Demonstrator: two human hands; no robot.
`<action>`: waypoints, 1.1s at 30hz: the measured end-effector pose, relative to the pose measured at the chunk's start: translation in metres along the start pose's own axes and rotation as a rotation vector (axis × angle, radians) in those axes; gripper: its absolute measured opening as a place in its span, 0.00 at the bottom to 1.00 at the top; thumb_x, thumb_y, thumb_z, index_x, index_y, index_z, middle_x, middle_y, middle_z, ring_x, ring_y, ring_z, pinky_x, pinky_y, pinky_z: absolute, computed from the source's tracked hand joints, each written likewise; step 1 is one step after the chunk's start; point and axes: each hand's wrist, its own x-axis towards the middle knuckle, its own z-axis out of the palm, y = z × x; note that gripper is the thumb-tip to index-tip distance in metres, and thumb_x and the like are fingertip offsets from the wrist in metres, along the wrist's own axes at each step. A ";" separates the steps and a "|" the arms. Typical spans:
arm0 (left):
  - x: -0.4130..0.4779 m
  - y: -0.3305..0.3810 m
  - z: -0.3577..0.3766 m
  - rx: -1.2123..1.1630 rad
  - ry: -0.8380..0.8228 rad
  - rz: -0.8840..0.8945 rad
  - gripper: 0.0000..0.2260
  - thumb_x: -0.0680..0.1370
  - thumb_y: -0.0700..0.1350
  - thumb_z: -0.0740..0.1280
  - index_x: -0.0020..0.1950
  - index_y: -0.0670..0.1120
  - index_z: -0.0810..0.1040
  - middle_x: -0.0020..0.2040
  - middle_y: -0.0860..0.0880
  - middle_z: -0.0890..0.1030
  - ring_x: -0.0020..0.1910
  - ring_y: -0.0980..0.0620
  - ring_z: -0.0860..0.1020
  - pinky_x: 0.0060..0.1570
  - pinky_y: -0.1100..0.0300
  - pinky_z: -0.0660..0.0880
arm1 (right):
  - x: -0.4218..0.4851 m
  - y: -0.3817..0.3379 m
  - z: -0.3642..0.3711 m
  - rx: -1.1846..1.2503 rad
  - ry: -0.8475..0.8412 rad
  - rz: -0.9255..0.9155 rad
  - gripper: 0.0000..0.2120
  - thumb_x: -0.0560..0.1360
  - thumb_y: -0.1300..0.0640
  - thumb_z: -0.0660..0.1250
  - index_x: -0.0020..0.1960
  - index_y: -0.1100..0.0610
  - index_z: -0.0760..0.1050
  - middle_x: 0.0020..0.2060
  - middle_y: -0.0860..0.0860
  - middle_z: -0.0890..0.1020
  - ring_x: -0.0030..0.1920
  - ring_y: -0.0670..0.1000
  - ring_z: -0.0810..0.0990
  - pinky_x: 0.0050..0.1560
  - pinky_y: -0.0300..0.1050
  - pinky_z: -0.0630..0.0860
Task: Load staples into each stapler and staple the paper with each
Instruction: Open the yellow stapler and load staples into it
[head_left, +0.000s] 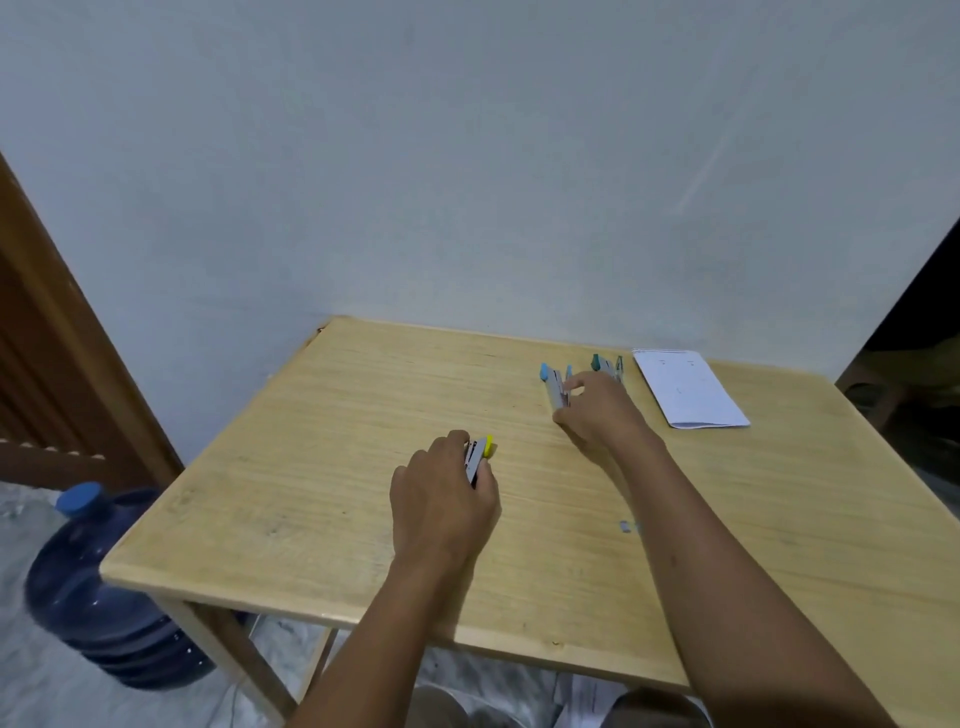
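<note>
My left hand (441, 499) is closed around a small yellow-tipped stapler (480, 454) near the middle of the wooden table (311, 493). Only its yellow end and part of its metal body show past my fingers. My right hand (597, 413) reaches toward the back of the table, its fingers pinching a light blue stapler (553, 387) that lies there. Just behind that hand sits a dark green stapler (607, 364), partly hidden. A folded stack of white paper (688, 389) lies at the back right. A small strip of staples (626, 526) rests under my right forearm.
The table stands against a pale wall. A large blue water bottle (98, 592) stands on the floor at the table's left front corner. A brown wooden door (52, 364) is on the left, and a dark opening is at the far right.
</note>
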 end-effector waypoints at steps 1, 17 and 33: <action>0.000 0.000 0.000 0.001 -0.003 -0.001 0.08 0.75 0.50 0.62 0.38 0.52 0.66 0.31 0.54 0.72 0.29 0.52 0.70 0.34 0.53 0.69 | 0.003 0.001 0.003 0.019 0.009 -0.001 0.18 0.74 0.59 0.71 0.63 0.60 0.76 0.61 0.56 0.79 0.51 0.52 0.78 0.50 0.46 0.74; -0.001 0.004 -0.006 -0.116 0.012 0.021 0.15 0.77 0.52 0.63 0.62 0.51 0.71 0.43 0.55 0.80 0.36 0.55 0.75 0.38 0.57 0.69 | -0.044 -0.015 0.006 0.358 0.074 0.025 0.16 0.78 0.44 0.64 0.57 0.54 0.80 0.44 0.52 0.84 0.40 0.51 0.80 0.45 0.50 0.77; -0.010 0.011 -0.015 -0.098 0.212 0.416 0.18 0.76 0.53 0.63 0.62 0.46 0.68 0.37 0.46 0.78 0.32 0.46 0.76 0.30 0.56 0.72 | -0.127 -0.039 0.018 0.665 -0.018 0.056 0.24 0.78 0.45 0.66 0.38 0.66 0.79 0.29 0.52 0.78 0.27 0.48 0.71 0.36 0.44 0.68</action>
